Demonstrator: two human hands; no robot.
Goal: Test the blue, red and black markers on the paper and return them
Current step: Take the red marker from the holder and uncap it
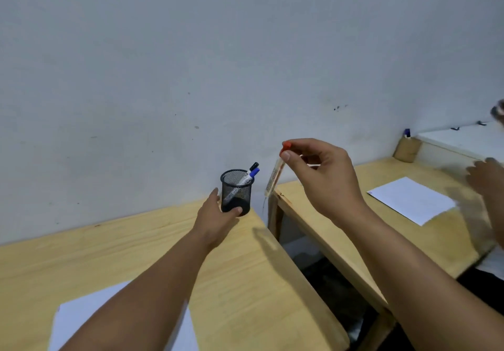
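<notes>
A black mesh pen cup [236, 187] stands at the far right corner of my wooden table [136, 247], close to the wall. My left hand [215, 221] grips the cup's base. The blue marker [250, 177] and the black marker [253, 166] lean inside it, caps up. My right hand [324, 176] pinches the red-capped marker [275, 177] by its cap end, and the marker hangs nearly upright in the air just right of the cup. A white paper sheet [81, 320] lies on the table near me, partly hidden by my left forearm.
A second wooden table [341, 230] stands to the right across a narrow gap, with another white sheet [409, 200] on it. Another person's hand [488, 184] moves, blurred, at the right edge. A brown holder [407, 148] with a blue-capped pen sits by the wall.
</notes>
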